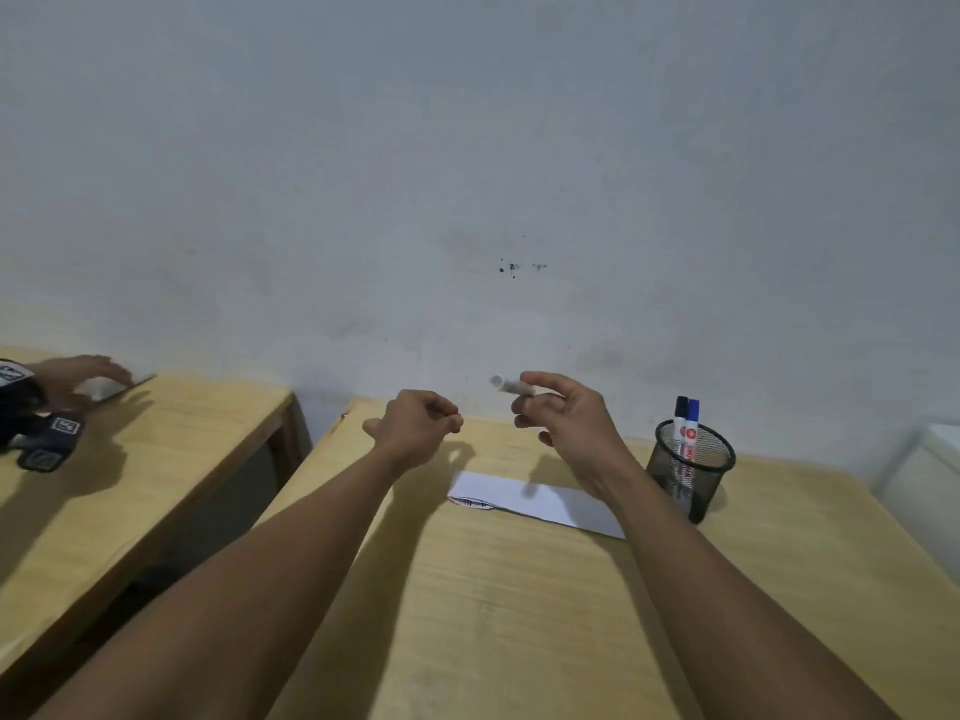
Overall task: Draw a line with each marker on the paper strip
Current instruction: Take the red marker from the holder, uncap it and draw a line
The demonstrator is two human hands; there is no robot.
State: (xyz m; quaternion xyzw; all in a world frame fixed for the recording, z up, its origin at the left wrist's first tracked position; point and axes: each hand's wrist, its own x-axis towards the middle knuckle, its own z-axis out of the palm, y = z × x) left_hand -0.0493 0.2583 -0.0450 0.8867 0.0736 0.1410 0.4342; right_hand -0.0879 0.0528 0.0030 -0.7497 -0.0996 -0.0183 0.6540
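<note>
My desk (pixel 519 589) carries everything, and I place the rest by the paper strip (pixel 540 504) lying flat near its far middle. Just right of the strip stands the mesh cup (pixel 691 472), with two capped markers (pixel 687 426) upright in it, one dark-capped and one blue. Above the strip, well clear of it, my right hand (pixel 566 428) pinches a grey marker (pixel 511 385) between thumb and fingertips, the barrel pointing left; blur hides whether it is capped. My left hand (pixel 421 426) hangs over the strip's left end, fingers curled shut with thumb pressed to forefinger, perhaps on a cap, though I cannot tell. There seem to be coloured marks at the strip's near left edge. To do this stroke well, I judge I should bring the tip down onto bare paper right of those marks, press the strip's left end flat with my left hand, and draw one steady line without sliding the paper.
</note>
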